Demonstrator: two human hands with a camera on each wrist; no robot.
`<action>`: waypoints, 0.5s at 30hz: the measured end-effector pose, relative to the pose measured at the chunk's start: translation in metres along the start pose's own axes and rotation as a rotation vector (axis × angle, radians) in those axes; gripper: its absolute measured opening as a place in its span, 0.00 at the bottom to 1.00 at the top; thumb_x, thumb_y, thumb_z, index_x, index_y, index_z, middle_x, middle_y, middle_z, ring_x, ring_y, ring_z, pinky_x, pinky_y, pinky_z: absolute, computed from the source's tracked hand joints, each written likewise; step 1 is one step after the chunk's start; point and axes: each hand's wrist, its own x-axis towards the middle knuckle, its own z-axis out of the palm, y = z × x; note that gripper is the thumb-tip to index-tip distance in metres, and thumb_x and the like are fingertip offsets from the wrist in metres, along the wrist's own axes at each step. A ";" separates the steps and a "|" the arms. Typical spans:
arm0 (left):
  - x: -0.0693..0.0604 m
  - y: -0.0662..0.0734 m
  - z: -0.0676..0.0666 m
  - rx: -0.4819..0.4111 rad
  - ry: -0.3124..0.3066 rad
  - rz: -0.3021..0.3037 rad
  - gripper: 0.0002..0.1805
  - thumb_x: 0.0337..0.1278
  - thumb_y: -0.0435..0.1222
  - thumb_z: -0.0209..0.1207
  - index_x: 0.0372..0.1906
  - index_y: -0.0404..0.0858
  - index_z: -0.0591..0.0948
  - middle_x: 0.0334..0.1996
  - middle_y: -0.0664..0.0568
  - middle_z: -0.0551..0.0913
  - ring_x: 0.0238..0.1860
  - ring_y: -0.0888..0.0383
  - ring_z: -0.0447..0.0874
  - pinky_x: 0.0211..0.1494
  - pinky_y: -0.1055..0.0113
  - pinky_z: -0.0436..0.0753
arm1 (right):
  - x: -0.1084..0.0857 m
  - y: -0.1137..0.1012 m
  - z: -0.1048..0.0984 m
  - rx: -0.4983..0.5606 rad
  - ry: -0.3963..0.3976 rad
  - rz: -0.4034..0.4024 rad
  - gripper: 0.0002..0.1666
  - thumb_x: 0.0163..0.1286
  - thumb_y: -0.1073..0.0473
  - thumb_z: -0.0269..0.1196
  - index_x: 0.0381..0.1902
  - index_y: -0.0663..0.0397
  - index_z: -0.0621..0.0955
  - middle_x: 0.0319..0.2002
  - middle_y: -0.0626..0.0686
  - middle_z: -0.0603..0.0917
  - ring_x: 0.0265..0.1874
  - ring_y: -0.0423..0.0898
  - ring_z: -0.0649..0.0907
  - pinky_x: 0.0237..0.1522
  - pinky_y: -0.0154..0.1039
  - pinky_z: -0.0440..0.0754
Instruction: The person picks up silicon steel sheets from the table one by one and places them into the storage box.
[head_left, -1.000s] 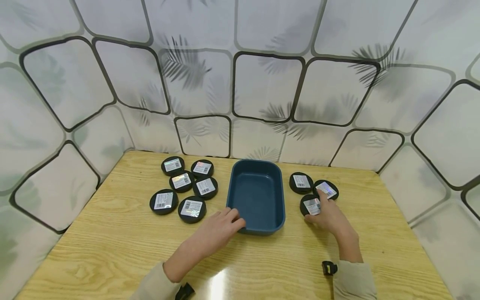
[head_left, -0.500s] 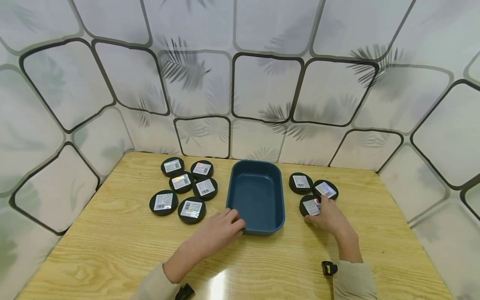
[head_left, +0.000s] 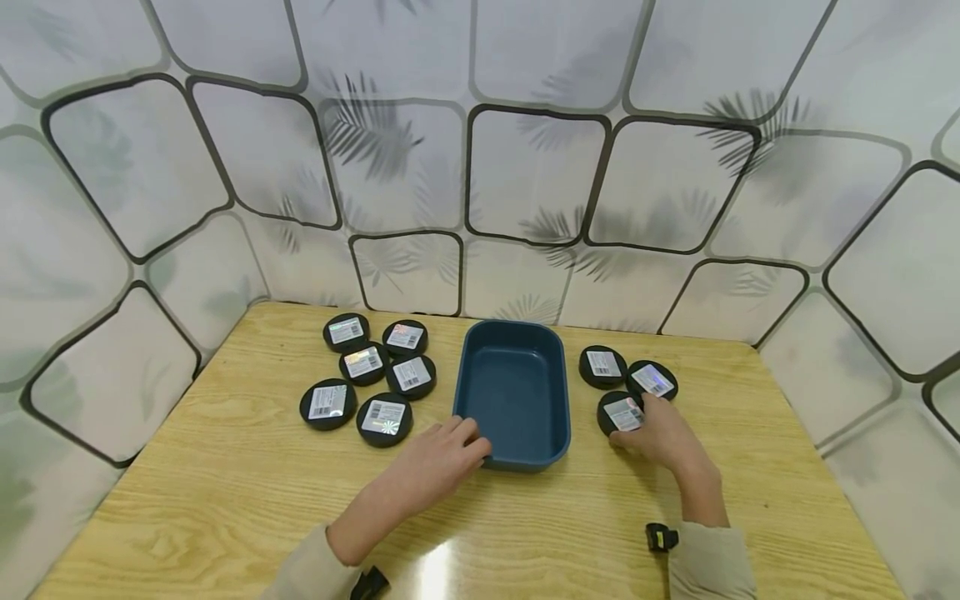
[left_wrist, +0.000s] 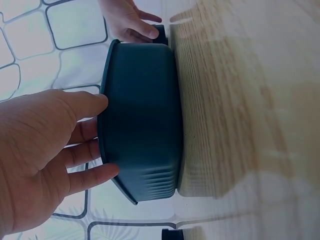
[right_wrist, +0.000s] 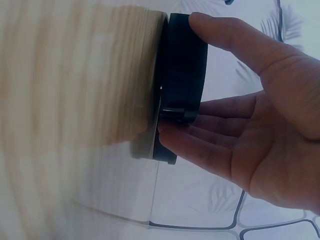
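Note:
My left hand (head_left: 438, 462) holds the near left corner of a blue rectangular bin (head_left: 512, 458). In the left wrist view its thumb lies at the rim and its fingers hook over the edge. To the bin's right, my right hand (head_left: 663, 433) grips the sides of a round black case (head_left: 621, 414) with a white barcode label. The right wrist view shows the thumb on one side of this black case (right_wrist: 184, 67) and the fingers on the other. The case sits at the table surface, close to two similar cases, one (head_left: 602, 367) behind and one (head_left: 652, 380) behind to the right.
Several more labelled black cases (head_left: 363, 362) lie in a loose group left of the bin. The wooden table (head_left: 225, 492) meets patterned fabric walls (head_left: 525, 183) at the back and sides.
My right index finger has drawn back from the label of the rear right case. The gripped case has shifted very slightly to the left. My left hand stays on the bin.

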 end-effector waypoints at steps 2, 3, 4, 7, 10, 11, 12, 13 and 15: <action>0.000 0.000 0.000 0.001 0.003 0.001 0.04 0.64 0.39 0.63 0.40 0.47 0.79 0.34 0.55 0.72 0.34 0.59 0.70 0.32 0.70 0.74 | 0.000 0.000 0.000 0.005 0.001 -0.008 0.52 0.56 0.50 0.74 0.63 0.83 0.64 0.54 0.75 0.76 0.50 0.64 0.78 0.51 0.59 0.76; 0.000 0.000 0.000 0.000 0.004 0.002 0.04 0.65 0.39 0.63 0.40 0.47 0.79 0.34 0.55 0.72 0.34 0.59 0.70 0.32 0.70 0.74 | 0.000 -0.001 0.000 0.007 0.004 -0.012 0.51 0.56 0.50 0.74 0.63 0.82 0.64 0.54 0.74 0.76 0.49 0.63 0.79 0.51 0.59 0.76; 0.000 0.000 0.000 -0.001 0.003 0.003 0.04 0.65 0.39 0.63 0.40 0.47 0.79 0.34 0.55 0.72 0.34 0.59 0.70 0.32 0.70 0.74 | 0.000 -0.001 -0.001 0.011 0.007 -0.016 0.51 0.56 0.50 0.74 0.63 0.82 0.64 0.53 0.74 0.76 0.49 0.63 0.79 0.51 0.59 0.76; 0.000 0.000 0.001 -0.003 -0.003 0.002 0.05 0.64 0.38 0.64 0.40 0.47 0.79 0.35 0.55 0.73 0.34 0.58 0.70 0.32 0.70 0.74 | -0.001 -0.002 -0.001 0.026 0.015 -0.026 0.50 0.56 0.51 0.74 0.62 0.82 0.65 0.52 0.73 0.77 0.48 0.62 0.79 0.49 0.58 0.76; 0.000 0.000 0.001 0.000 -0.007 0.001 0.05 0.63 0.38 0.64 0.41 0.47 0.79 0.35 0.55 0.73 0.34 0.58 0.71 0.32 0.70 0.74 | -0.001 -0.002 -0.002 0.040 0.033 -0.041 0.49 0.56 0.52 0.74 0.63 0.81 0.66 0.52 0.72 0.78 0.48 0.61 0.79 0.49 0.58 0.77; 0.000 0.000 0.001 0.002 -0.007 0.000 0.06 0.62 0.37 0.65 0.41 0.47 0.79 0.35 0.55 0.73 0.34 0.58 0.71 0.32 0.70 0.75 | -0.002 -0.002 -0.002 0.039 0.040 -0.047 0.48 0.57 0.52 0.73 0.63 0.80 0.66 0.52 0.71 0.78 0.48 0.61 0.79 0.49 0.57 0.77; 0.000 0.000 0.001 0.004 -0.007 0.000 0.06 0.62 0.37 0.65 0.41 0.47 0.79 0.35 0.55 0.73 0.34 0.58 0.71 0.32 0.70 0.75 | -0.002 -0.002 -0.003 0.034 0.047 -0.055 0.48 0.57 0.52 0.73 0.63 0.81 0.66 0.51 0.72 0.78 0.48 0.62 0.80 0.49 0.57 0.77; 0.000 0.000 0.000 0.006 -0.007 0.001 0.06 0.62 0.37 0.65 0.41 0.47 0.79 0.35 0.55 0.73 0.34 0.58 0.71 0.32 0.70 0.75 | -0.003 -0.002 -0.004 0.029 0.054 -0.060 0.47 0.57 0.52 0.73 0.62 0.81 0.66 0.51 0.71 0.78 0.48 0.61 0.80 0.48 0.57 0.77; 0.000 0.000 0.001 0.010 -0.004 0.002 0.06 0.62 0.37 0.65 0.41 0.47 0.80 0.35 0.55 0.73 0.34 0.58 0.71 0.32 0.70 0.75 | -0.003 -0.002 -0.005 0.014 0.070 -0.070 0.46 0.57 0.52 0.72 0.61 0.80 0.67 0.50 0.71 0.79 0.46 0.61 0.80 0.47 0.56 0.77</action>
